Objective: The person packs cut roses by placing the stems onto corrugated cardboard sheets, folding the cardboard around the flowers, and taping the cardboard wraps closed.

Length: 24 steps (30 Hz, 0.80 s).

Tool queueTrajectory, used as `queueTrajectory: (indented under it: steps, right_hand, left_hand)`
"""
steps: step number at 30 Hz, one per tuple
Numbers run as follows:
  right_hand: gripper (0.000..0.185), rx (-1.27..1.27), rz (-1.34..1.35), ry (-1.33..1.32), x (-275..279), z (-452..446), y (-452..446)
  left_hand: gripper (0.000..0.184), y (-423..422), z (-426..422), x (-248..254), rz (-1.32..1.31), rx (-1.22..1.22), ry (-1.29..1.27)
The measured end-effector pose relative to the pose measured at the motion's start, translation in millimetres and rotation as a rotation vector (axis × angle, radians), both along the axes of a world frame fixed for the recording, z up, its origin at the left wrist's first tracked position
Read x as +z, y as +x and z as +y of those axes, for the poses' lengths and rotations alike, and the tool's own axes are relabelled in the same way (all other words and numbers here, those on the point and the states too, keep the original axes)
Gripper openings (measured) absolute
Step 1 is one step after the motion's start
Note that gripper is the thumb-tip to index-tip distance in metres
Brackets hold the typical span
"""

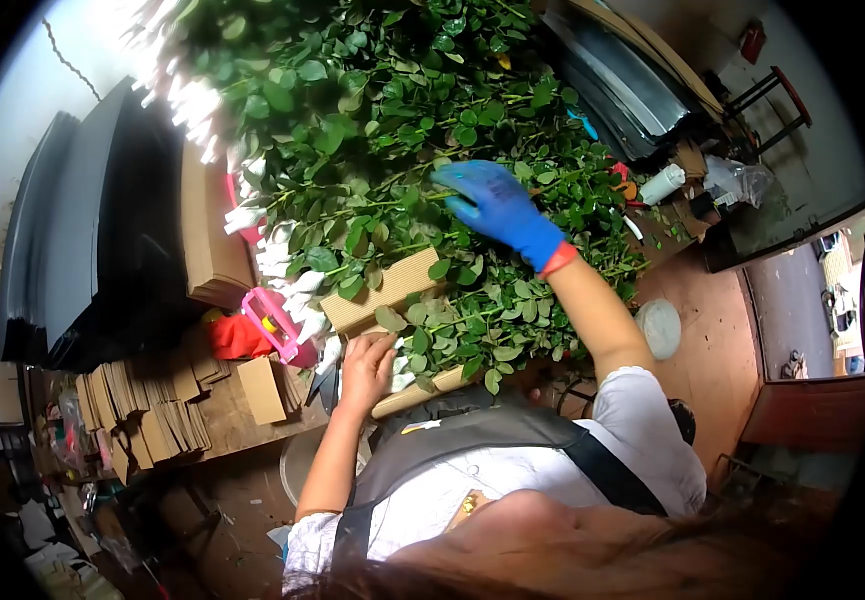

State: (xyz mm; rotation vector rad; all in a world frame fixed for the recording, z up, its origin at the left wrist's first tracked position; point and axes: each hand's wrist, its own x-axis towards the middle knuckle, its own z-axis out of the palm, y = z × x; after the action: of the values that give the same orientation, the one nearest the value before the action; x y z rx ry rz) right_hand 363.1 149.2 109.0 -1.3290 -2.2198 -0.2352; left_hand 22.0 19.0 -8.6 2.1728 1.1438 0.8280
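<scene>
My right hand (497,205), in a blue glove with a red cuff, reaches over a big heap of leafy rose stems (382,110). Its thumb and fingers close around a stem among the leaves. My bare left hand (368,368) is at the lower edge of a piece of corrugated cardboard (384,290), fingers curled against it. Leafy stems lie over this cardboard, and part of it is hidden. White-wrapped flower heads (277,250) line the left side of the heap. Scissors (327,380) with dark handles lie just left of my left hand.
A pink tape dispenser (277,325) sits beside a red cloth (237,338). Stacked cardboard pieces (157,410) cover the table's left part. Dark sheets (102,230) stand at left, more black sheets (632,85) at upper right. A white roll (662,185) lies at the right edge.
</scene>
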Motion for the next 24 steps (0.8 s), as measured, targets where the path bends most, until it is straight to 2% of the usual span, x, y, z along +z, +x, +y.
queueTrajectory:
  steps: [2,3,6,9,10,12,14,15,16,17,18,19,20,23,24]
  right_hand:
    - [0.049,-0.071,-0.054,0.060,-28,20,-15]
    - [0.052,-0.146,-0.090,-0.095,-35,27,-22]
    - [0.050,-0.178,-0.108,-0.275,-44,39,-17]
    - [0.049,-0.051,0.006,0.183,22,-10,-16]
    - [0.050,-0.041,-0.016,0.242,49,-31,-10]
    - [0.049,-0.009,-0.024,0.141,77,-68,9]
    - [0.046,0.090,0.065,-0.085,74,-92,30]
    - [0.045,0.107,0.101,-0.219,68,-102,36]
    - [0.043,0.124,0.140,-0.352,57,-111,41]
    - [0.042,0.140,0.180,-0.488,41,-118,48]
    - [0.037,0.083,0.151,-0.510,9,-122,57]
    - [0.036,-0.039,0.045,-0.547,-25,-129,59]
    - [0.034,-0.168,-0.065,-0.579,-49,-137,65]
    - [0.034,-0.116,-0.145,-0.620,-79,-130,64]
    - [0.033,-0.156,-0.259,-0.618,-72,-127,60]
  left_hand:
    - [0.028,-2,2,-2,0.004,-0.011,0.001]
    - [0.028,-2,2,0,0.008,-0.010,0.002]
    - [0.027,-3,1,-1,0.015,-0.009,-0.014]
    - [0.025,-4,-1,-4,-0.018,0.030,-0.039]
    - [0.024,-5,0,-9,-0.032,0.034,-0.038]
    - [0.022,-4,2,-9,-0.070,0.037,-0.085]
    - [0.024,-7,5,-19,-0.128,0.049,-0.107]
    - [0.036,-5,4,-14,-0.188,0.093,-0.206]
    - [0.049,-5,2,-19,-0.140,0.170,-0.381]
    - [0.056,-5,3,-24,-0.207,0.194,-0.441]
    - [0.064,-6,5,-27,-0.273,0.220,-0.501]
    - [0.070,-11,4,-33,-0.248,0.116,-0.283]
    - [0.078,-2,0,-11,-0.326,0.223,-0.434]
    - [0.066,-2,-2,-14,-0.259,0.200,-0.290]
    - [0.063,-5,1,-16,-0.205,0.157,-0.230]
